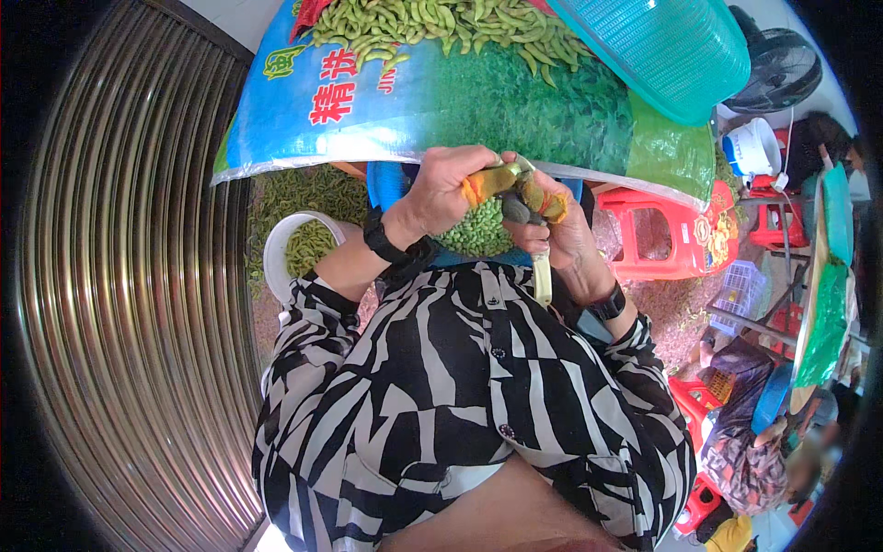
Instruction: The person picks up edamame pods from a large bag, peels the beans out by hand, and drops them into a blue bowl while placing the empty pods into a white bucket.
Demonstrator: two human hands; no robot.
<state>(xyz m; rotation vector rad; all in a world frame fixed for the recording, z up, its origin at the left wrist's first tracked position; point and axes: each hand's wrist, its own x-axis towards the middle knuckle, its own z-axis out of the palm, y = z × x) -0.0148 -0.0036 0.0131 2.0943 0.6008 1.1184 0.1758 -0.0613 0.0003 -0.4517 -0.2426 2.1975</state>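
Observation:
My left hand [446, 189] and my right hand [561, 216] meet above a blue basin [388, 184] of shelled green beans [483, 230]. Both are closed in a pinch around a green bean pod [521, 164], mostly covered by the fingers. Orange and brown finger covers wrap both thumbs, and dark grey covers show on fingers of the right hand. A pale, narrow strip [542, 279] hangs below my right hand; its kind I cannot make out. Beyond the hands, a heap of green bean pods [460, 23] lies on a printed plastic sack [414, 120].
A turquoise basket [662, 55] rests at the sack's far right. Left of me are a white bucket [276, 253] with pods and a ribbed metal shutter [138, 276]. At right stand a red stool [644, 239], a black fan [782, 69] and a seated person [745, 460].

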